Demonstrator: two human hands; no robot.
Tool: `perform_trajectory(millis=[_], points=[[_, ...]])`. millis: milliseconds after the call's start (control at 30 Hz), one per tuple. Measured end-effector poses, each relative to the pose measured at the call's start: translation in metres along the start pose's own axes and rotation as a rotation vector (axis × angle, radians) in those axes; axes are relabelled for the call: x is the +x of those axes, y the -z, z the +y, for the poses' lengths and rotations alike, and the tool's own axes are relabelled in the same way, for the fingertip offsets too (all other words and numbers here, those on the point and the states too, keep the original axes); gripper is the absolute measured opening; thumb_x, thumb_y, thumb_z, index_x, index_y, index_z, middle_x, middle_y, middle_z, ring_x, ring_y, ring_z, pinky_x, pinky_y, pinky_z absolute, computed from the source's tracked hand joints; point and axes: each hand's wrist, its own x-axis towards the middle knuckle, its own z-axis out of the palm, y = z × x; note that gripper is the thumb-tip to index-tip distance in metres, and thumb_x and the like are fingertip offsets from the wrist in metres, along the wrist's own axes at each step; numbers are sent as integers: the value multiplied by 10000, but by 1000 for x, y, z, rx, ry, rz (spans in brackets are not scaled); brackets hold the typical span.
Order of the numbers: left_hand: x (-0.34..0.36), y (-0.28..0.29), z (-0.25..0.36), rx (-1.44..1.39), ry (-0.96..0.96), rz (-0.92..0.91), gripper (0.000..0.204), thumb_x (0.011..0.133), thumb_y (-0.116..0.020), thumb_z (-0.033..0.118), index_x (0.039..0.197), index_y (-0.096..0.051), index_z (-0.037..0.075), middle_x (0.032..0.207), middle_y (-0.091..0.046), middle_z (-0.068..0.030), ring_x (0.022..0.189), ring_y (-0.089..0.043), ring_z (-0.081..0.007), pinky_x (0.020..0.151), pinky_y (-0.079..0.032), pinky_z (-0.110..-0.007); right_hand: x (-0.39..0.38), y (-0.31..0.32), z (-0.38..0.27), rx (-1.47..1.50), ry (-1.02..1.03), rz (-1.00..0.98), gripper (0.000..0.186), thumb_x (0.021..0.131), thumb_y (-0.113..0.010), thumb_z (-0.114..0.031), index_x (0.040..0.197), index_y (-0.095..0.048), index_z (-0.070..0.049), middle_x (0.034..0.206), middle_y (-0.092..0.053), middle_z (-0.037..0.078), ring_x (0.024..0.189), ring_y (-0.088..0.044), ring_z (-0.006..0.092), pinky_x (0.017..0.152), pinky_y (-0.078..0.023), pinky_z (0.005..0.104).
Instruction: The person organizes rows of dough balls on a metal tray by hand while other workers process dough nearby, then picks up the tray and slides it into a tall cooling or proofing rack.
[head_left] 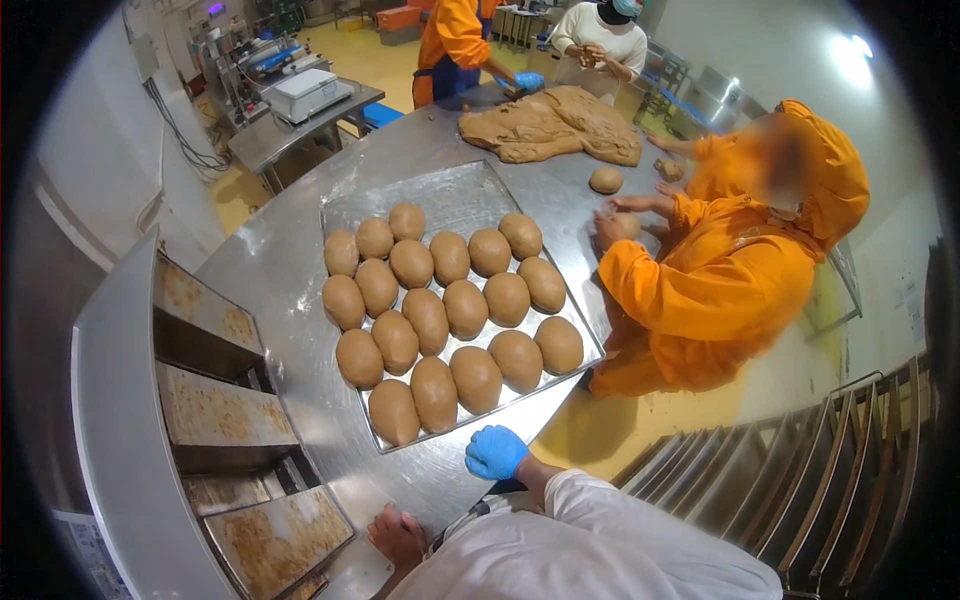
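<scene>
My right hand [495,453], in a blue glove, is closed in a fist on the steel table, just off the near edge of a metal tray [450,195]. I see nothing in it. My left hand [397,535] is bare and rests at the table's near edge, its fingers slightly bent and apart, holding nothing I can see. Several smooth brown dough balls [425,320] sit in rows on the tray; its far right part shows bare metal.
Baking pans [280,540] stand at the left, and a rack of trays [780,480] at the lower right. A large dough mass [555,125] lies at the table's far end. Co-workers in orange [715,290] handle dough along the right side. A scale [305,95] stands far left.
</scene>
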Motion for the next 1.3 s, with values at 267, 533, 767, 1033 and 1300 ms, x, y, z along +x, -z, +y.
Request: perform_trajectory(millis=[267, 533, 767, 1033, 1300], points=[[-2, -4, -10, -38, -98, 37, 434, 823, -575, 258, 1207, -571, 57, 979, -577, -168, 943, -509, -393, 826, -383, -522, 0, 2, -2, 2, -8, 1, 296, 853, -571, -335, 714, -662, -90, 748, -628, 149, 695, -616, 355, 642, -492, 483], [0, 0, -2, -11, -45, 35, 426, 811, -580, 260, 1186, -591, 57, 947, -576, -158, 932, -510, -387, 825, -385, -521, 2, 4, -4, 5, -11, -32, 300, 860, -568, -338, 719, -668, -93, 756, -635, 146, 711, -623, 353, 657, -497, 483], [1, -1, -3, 14, 9, -74, 448, 800, -587, 272, 1189, -594, 51, 959, -585, -161, 951, -516, -390, 852, -390, -517, 1, 1, -1, -1, -1, -32, 289, 863, -568, -338, 738, -677, -101, 762, -637, 145, 724, -626, 354, 673, -501, 480], [3, 4, 5, 43, -9, -16, 420, 817, -579, 258, 1186, -588, 58, 986, -576, -164, 939, -518, -388, 879, -388, -510, -2, 5, -2, -5, -33, -78, 291, 877, -535, -326, 758, -674, -99, 805, -647, 151, 763, -637, 347, 698, -505, 477], [-1, 0, -2, -31, -59, 40, 368, 830, -594, 241, 1153, -577, 65, 987, -578, -156, 920, -519, -382, 834, -388, -526, -1, 8, -4, 1, -44, -75, 292, 868, -540, -329, 754, -691, -106, 804, -656, 147, 775, -645, 336, 716, -513, 470]])
